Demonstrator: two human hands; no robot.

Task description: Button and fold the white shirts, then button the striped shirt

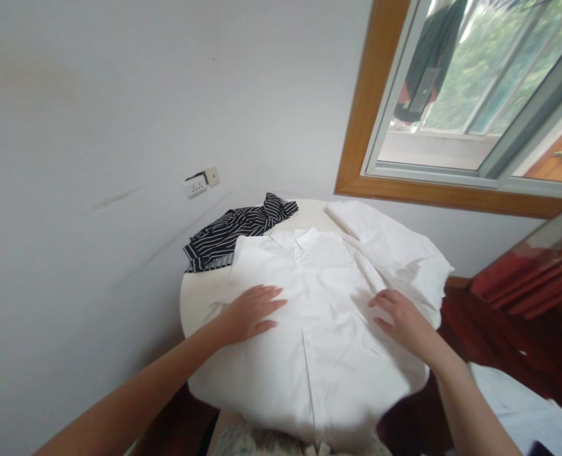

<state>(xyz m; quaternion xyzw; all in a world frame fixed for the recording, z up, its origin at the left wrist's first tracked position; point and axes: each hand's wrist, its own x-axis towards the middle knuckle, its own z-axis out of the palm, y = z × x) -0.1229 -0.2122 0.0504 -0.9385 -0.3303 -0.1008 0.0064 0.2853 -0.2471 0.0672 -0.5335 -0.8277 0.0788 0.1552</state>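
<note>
A white collared shirt [319, 304] lies spread front-up over a small round white table [196, 301], its collar toward the wall. My left hand [249, 311] rests flat on the shirt's left side, fingers stretched out. My right hand [402, 316] lies on the shirt's right side with the fingers extended and slightly curved, next to a bunched sleeve [404, 253]. Neither hand holds anything.
A black-and-white striped garment [236, 231] lies crumpled at the table's far left, by the wall. A wall socket [199, 182] sits above it. A wood-framed window [452, 114] is at upper right. Dark red furniture [523, 297] stands to the right.
</note>
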